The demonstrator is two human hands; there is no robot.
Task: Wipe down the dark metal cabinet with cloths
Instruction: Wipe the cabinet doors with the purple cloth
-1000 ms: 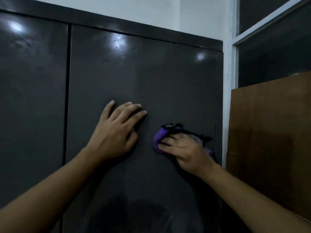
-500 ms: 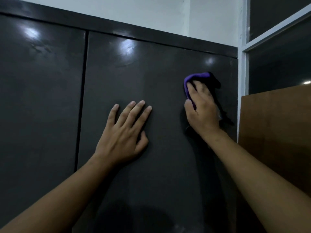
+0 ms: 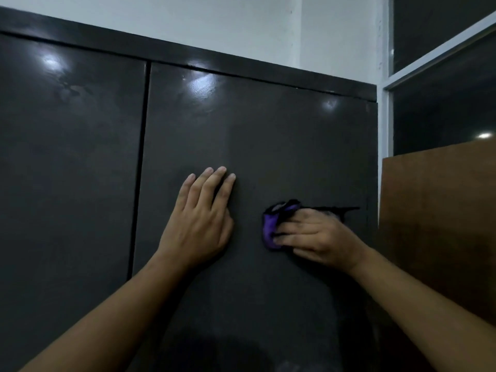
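The right hand (image 3: pixel 319 237) presses the purple cloth (image 3: pixel 269 232) against the right door of the cabinet (image 3: pixel 268 130), fingers nearly straight and pointing left, the cloth bunched under their tips. The left hand (image 3: pixel 198 221) lies flat just beside it, fingers straight and close together. The door's right edge is near; bare door lies above and below.

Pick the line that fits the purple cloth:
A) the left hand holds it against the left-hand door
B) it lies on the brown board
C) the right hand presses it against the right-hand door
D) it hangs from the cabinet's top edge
C: the right hand presses the purple cloth against the right-hand door, while the left hand rests bare on that door.
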